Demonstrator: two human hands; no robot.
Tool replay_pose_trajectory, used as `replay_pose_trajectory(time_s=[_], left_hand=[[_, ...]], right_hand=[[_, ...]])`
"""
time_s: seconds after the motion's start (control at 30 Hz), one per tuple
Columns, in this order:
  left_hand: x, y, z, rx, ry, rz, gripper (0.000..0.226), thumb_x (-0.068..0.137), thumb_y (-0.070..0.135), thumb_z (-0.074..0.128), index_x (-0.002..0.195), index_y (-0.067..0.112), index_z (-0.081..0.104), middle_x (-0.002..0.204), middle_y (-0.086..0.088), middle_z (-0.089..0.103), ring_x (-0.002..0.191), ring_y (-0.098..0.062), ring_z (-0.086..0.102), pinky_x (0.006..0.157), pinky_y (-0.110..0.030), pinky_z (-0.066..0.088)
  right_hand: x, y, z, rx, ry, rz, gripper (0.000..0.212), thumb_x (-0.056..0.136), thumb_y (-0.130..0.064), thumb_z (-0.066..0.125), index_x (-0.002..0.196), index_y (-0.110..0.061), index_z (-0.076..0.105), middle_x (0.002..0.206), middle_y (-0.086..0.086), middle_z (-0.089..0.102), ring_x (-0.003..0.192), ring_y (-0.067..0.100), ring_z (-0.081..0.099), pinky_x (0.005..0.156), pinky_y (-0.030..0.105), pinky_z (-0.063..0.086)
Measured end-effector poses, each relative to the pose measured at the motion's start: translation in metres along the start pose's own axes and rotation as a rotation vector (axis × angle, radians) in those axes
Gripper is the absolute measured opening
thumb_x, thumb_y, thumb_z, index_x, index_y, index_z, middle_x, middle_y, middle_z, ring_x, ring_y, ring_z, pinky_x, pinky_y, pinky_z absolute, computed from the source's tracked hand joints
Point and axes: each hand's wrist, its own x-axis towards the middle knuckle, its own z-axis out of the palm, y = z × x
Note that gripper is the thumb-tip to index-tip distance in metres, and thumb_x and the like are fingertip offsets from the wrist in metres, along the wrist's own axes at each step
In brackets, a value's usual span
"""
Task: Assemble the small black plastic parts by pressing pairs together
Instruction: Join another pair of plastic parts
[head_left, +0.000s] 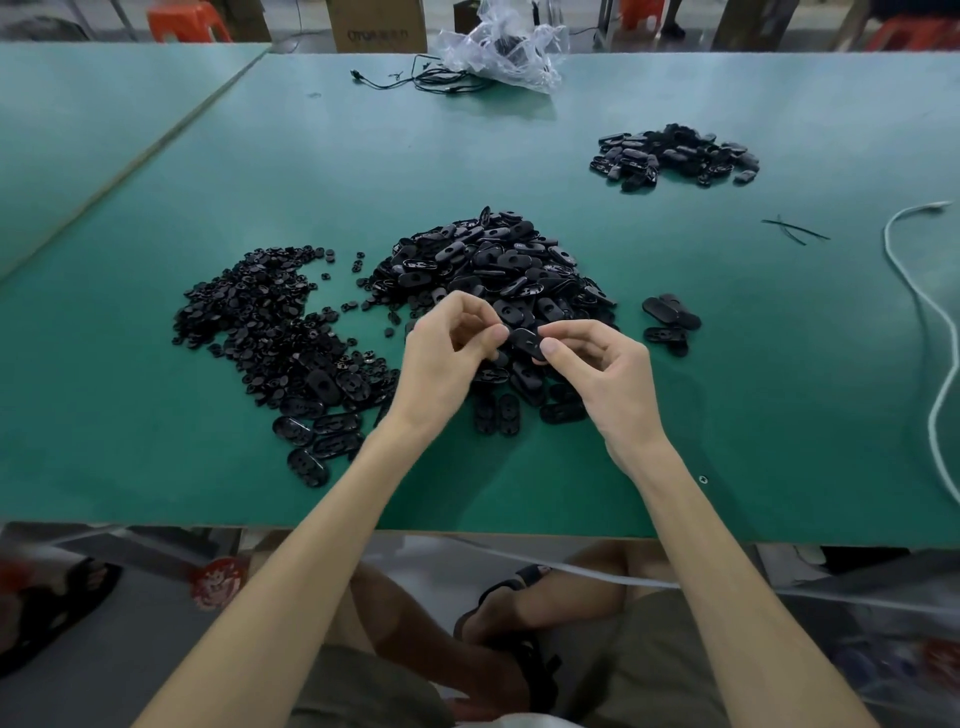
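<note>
Left hand (447, 348) and right hand (597, 364) each pinch an end of one black part (525, 343) over the table's (727, 415) middle pile (493, 260), likely to squeeze halves together.

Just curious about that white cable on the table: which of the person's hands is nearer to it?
Right. The right hand sits between the white cable and the left hand, which is farther off; both pinch a black oval part.

a green table (156, 467) carries a spread of small black pieces (260, 322) at left, a heap of black oval shells (488, 260) at centre, and a smaller pile (675, 156) far right. a white cable (914, 291) snakes along the right edge; a clear plastic bag (509, 52) and a black cable (431, 80) lie at the far side.
</note>
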Motion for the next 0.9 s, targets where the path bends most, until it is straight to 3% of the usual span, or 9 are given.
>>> replay_pose_trajectory(time_s=[0.17,0.3,0.57,0.8,0.9], left_hand=[[-0.010,-0.008,0.011,-0.114,0.058,0.025,0.012,0.091,0.006,0.078,0.096,0.014,0.070,0.088,-0.002,0.075,0.079,-0.017,0.074,0.080,-0.027,0.059],[-0.012,-0.011,0.008,-0.107,0.061,0.053,0.017,0.089,0.007,0.081,0.101,0.014,0.071,0.094,0.000,0.076,0.086,-0.020,0.073,0.082,-0.033,0.061],[-0.012,-0.012,0.009,-0.064,0.005,0.075,0.019,0.084,0.011,0.085,0.095,0.023,0.074,0.092,0.007,0.075,0.077,-0.006,0.065,0.071,-0.025,0.054],[-0.011,-0.014,0.010,-0.042,-0.001,0.058,0.018,0.083,0.010,0.086,0.096,0.018,0.075,0.086,0.008,0.071,0.074,-0.015,0.061,0.073,-0.043,0.060],[-0.011,-0.013,0.010,-0.042,-0.014,0.076,0.017,0.085,0.008,0.084,0.096,0.016,0.076,0.088,0.001,0.072,0.071,-0.016,0.061,0.070,-0.034,0.059]], right_hand=[[0.000,0.001,0.000,-0.009,0.001,-0.013,0.011,0.093,-0.013,0.079,0.099,-0.022,0.079,0.090,-0.006,0.080,0.086,0.007,0.075,0.079,0.015,0.054],[0.000,0.001,0.000,-0.019,-0.005,-0.034,0.012,0.092,-0.012,0.079,0.099,-0.022,0.079,0.089,-0.009,0.079,0.084,0.004,0.074,0.078,0.014,0.053],[0.000,0.001,0.000,-0.027,-0.026,-0.027,0.012,0.092,-0.014,0.080,0.101,-0.022,0.079,0.092,-0.006,0.080,0.089,0.008,0.076,0.080,0.016,0.055],[0.000,0.001,0.000,-0.039,-0.032,-0.021,0.012,0.092,-0.014,0.080,0.100,-0.023,0.079,0.092,-0.006,0.081,0.090,0.010,0.076,0.082,0.017,0.055],[0.000,0.001,0.000,-0.041,-0.031,-0.022,0.012,0.092,-0.015,0.080,0.100,-0.024,0.079,0.092,-0.006,0.080,0.090,0.010,0.076,0.081,0.017,0.055]])
